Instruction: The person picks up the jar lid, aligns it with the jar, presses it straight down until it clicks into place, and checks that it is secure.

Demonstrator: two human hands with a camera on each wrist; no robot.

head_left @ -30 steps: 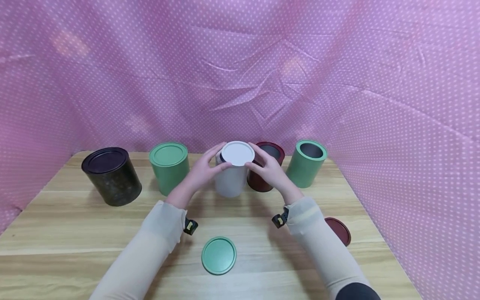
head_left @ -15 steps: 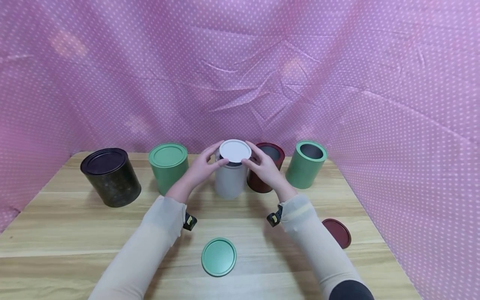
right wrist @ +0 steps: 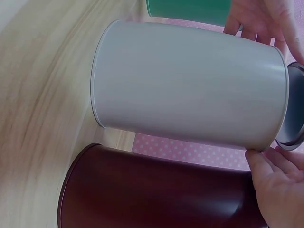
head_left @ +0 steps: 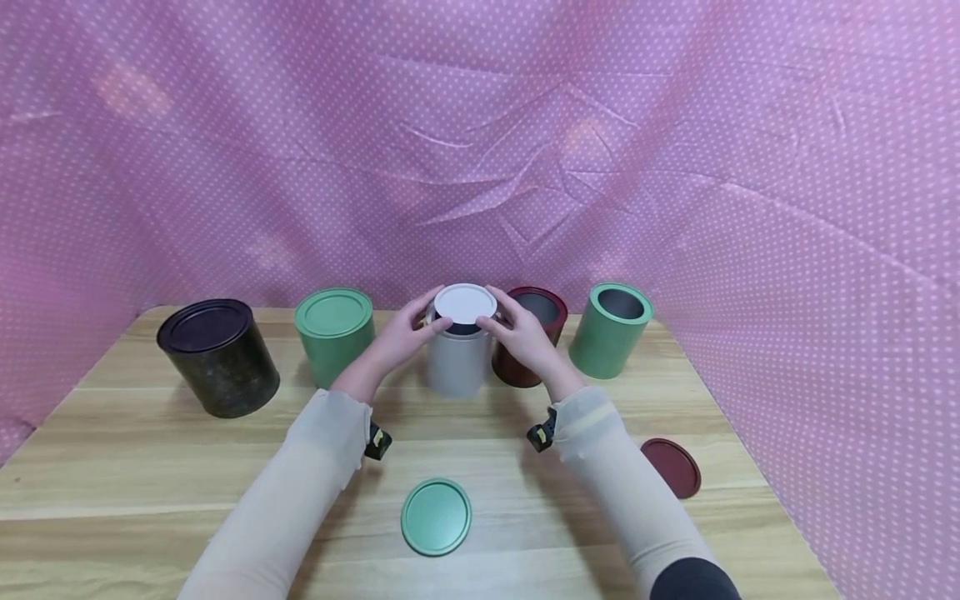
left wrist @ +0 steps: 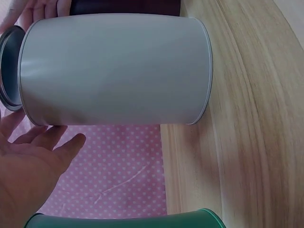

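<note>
A white can [head_left: 454,367] stands upright at the middle of the wooden table [head_left: 150,467]. Both hands hold a round white lid [head_left: 465,302] just over its open mouth, with a dark gap showing under the lid's near edge. My left hand [head_left: 405,335] pinches the lid's left rim and my right hand [head_left: 520,333] pinches its right rim. The left wrist view shows the can's side [left wrist: 114,71], the lid's edge [left wrist: 8,71] and my left hand [left wrist: 33,166]. In the right wrist view the can [right wrist: 190,85], the lid [right wrist: 293,109] and my right hand [right wrist: 280,185] appear.
A dark red open can [head_left: 534,333] stands right behind my right hand, with an open green can [head_left: 609,329] further right. A lidded green can [head_left: 333,333] and a black can [head_left: 217,357] stand on the left. Loose green lid [head_left: 436,516] and dark red lid [head_left: 671,467] lie nearer me.
Both hands have carried the white lid slightly left and down, closer over the white can's mouth. The cans and loose lids have not moved.
</note>
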